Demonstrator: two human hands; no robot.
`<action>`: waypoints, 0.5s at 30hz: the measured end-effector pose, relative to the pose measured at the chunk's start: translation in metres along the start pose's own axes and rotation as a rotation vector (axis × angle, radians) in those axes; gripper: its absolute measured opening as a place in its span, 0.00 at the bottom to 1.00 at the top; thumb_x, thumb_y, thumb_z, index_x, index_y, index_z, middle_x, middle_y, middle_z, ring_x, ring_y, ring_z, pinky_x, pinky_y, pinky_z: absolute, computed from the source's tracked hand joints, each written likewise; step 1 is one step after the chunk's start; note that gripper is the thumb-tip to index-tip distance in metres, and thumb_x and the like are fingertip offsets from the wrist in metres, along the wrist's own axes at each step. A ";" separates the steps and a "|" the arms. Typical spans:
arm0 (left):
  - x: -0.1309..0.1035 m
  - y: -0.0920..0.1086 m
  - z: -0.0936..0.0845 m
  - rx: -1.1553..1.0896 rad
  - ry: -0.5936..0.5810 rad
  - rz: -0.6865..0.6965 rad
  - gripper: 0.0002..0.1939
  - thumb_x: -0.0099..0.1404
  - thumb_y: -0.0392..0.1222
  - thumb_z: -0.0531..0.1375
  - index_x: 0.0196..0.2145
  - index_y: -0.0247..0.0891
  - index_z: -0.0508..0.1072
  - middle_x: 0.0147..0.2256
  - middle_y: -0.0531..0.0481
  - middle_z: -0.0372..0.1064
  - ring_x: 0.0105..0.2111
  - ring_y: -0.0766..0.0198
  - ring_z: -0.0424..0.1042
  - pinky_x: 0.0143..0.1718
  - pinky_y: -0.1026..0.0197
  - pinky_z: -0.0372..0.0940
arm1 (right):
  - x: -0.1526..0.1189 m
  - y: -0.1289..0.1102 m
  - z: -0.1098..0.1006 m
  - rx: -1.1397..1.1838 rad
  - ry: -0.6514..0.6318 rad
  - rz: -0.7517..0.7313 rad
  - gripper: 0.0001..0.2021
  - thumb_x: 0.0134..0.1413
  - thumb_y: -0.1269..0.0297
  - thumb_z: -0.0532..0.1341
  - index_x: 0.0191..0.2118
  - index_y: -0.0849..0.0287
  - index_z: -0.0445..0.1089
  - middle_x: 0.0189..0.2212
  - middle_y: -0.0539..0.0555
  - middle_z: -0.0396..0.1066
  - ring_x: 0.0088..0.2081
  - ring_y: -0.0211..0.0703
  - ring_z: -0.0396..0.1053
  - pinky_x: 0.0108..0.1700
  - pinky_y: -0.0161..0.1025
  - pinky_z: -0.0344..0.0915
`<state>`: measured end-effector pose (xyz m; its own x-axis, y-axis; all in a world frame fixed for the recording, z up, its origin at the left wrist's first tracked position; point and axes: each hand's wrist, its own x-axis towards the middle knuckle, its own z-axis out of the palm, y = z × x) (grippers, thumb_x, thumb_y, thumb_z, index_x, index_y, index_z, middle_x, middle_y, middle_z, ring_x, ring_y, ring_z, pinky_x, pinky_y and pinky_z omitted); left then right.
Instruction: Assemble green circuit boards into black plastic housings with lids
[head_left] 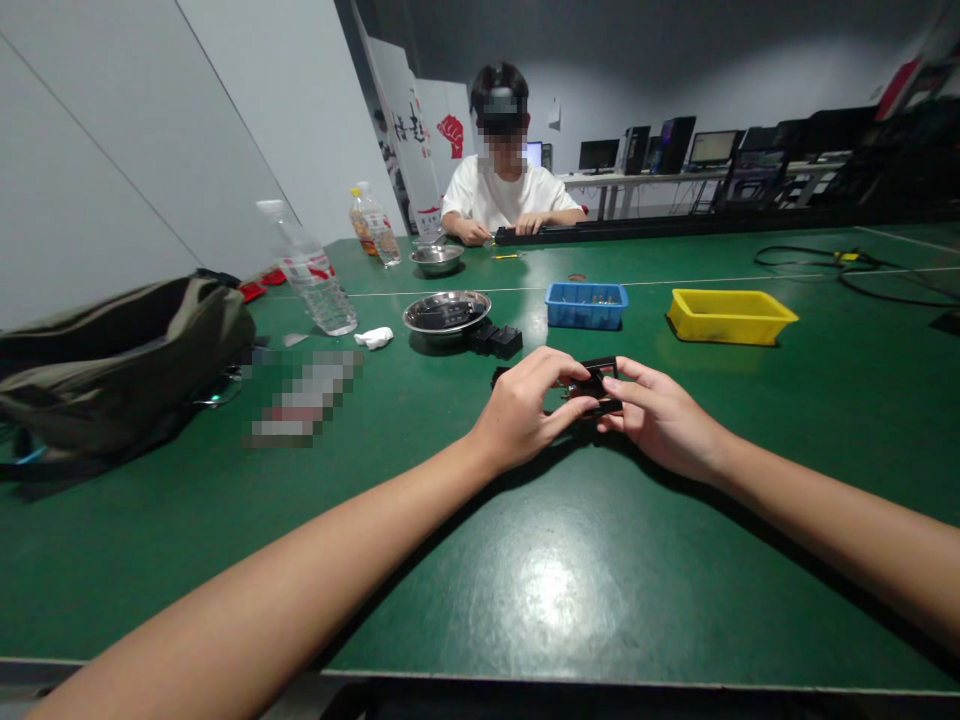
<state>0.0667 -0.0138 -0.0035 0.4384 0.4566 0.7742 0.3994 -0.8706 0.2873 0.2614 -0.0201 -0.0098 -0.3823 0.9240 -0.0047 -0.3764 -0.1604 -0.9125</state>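
Black frame-like part (pixel 595 384) sits between the two hands, on the wearer's side of the blue tray (pixel 585 314) and almost directly in front of it. Handling of this one piece looks under way rather than finished, judging by the fingers gathered on it; whether anything has been fitted inside it cannot be made out (the fingertips cover much of it). Other black pieces (pixel 452 314) lie in the steel bowl (pixel 448 331) to the left of the blue tray, and two dark blocks (pixel 507 342) rest just beside that bowl, closer to the tray; none of these is in hand, so they may be work left over or work already done. Small metallic bits (pixel 604 299) are in the blue tray itself, and the yellow tray (pixel 731 328) stands to its right.

Both forearms slope inward over the green table (pixel 465 610), meeting on the near side of the blue tray. The left hand (pixel 525 405) arches over the part's left end, index finger and thumb closed on it in a narrow pinch. The right hand (pixel 664 415) holds the right end, thumb across the near face and fingers behind and below. Whether the part touches the table cannot be told.
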 end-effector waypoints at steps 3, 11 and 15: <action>0.000 0.001 0.000 -0.017 0.016 -0.008 0.07 0.66 0.38 0.66 0.41 0.35 0.74 0.38 0.45 0.75 0.38 0.62 0.75 0.41 0.60 0.71 | 0.000 -0.002 0.001 0.033 0.006 0.021 0.18 0.44 0.64 0.75 0.43 0.55 0.74 0.37 0.50 0.77 0.32 0.35 0.73 0.32 0.32 0.72; -0.001 0.000 0.006 -0.256 0.114 -0.302 0.04 0.68 0.36 0.62 0.39 0.35 0.76 0.39 0.46 0.75 0.38 0.63 0.77 0.42 0.60 0.75 | 0.002 0.000 -0.001 0.070 0.020 -0.021 0.25 0.42 0.68 0.76 0.48 0.51 0.74 0.35 0.48 0.78 0.35 0.37 0.75 0.37 0.34 0.74; 0.000 0.001 0.007 -0.320 0.120 -0.407 0.05 0.65 0.36 0.64 0.39 0.36 0.75 0.38 0.48 0.76 0.37 0.63 0.78 0.42 0.61 0.74 | 0.005 0.003 -0.003 0.014 0.008 -0.058 0.23 0.42 0.66 0.76 0.46 0.52 0.74 0.36 0.49 0.78 0.35 0.38 0.76 0.37 0.35 0.75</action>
<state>0.0725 -0.0133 -0.0070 0.1961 0.7613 0.6181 0.2439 -0.6484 0.7212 0.2608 -0.0147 -0.0139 -0.3522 0.9348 0.0450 -0.4100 -0.1109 -0.9053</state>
